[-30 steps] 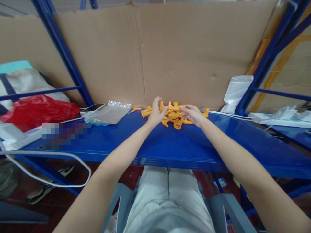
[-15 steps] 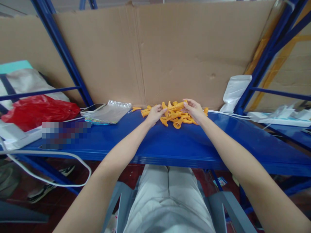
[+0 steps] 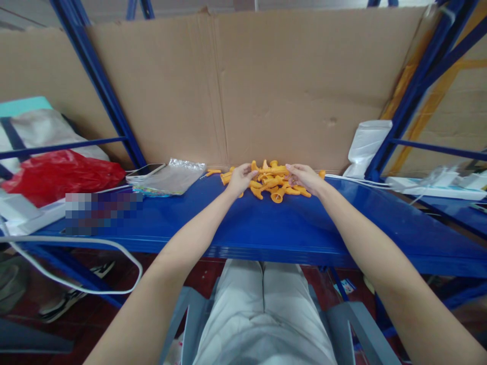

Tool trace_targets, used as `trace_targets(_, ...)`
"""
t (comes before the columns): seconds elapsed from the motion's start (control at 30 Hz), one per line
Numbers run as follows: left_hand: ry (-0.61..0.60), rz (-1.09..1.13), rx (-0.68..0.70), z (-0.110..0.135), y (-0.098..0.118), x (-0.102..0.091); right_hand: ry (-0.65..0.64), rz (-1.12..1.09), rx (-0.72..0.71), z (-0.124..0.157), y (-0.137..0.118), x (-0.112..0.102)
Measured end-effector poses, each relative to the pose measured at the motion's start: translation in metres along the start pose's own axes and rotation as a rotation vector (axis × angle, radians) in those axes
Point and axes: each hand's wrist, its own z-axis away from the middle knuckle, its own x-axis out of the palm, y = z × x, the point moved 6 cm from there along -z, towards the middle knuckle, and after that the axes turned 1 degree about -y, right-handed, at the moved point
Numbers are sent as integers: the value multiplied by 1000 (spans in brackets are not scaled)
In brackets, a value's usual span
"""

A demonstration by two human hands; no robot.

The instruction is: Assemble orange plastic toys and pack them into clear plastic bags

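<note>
A heap of yellow plastic corkscrews lies at the back of the blue shelf table, some with flared bell ends and curved handles. Over the heap, one yellow corkscrew is held level between my two hands. My left hand pinches its left end, thumb and fingers closed. At the other end, the fingers of my right hand grip it. To the left of the heap, a yellow piece with a metal spiral lies apart. My fingers hide parts of the held corkscrew.
A clear plastic bag and a phone lie left of the heap, near a red plastic bag. A cardboard sheet stands behind. White cables and a white pouch are to the right.
The held corkscrew has come down slightly and lies more level. My right hand has lowered a little with it; my left hand has barely moved.
</note>
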Motion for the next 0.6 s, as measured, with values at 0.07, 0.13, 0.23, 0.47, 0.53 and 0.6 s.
trace_targets(0.07, -3, -9, -1, 0, 0, 0, 10, 45, -6, 0, 0, 0)
trace_targets(0.13, -2, -16, 1, -1, 0, -1, 16, 82, -25, -1, 0, 1)
trace_targets(0.23, -1, -18, -1, -1, 0, -1, 10, 128, -69, -4, 0, 0)
trace_targets(0.47, 32, -26, -113, 0, -2, -1, -27, 216, -171, -11, 1, -2)
trace_targets(0.53, 41, -13, -140, 1, -1, -1, -37, 247, -200, -12, 1, -2)
trace_targets(0.6, 51, 7, -162, 2, 0, -1, -41, 278, -236, -12, 0, -3)
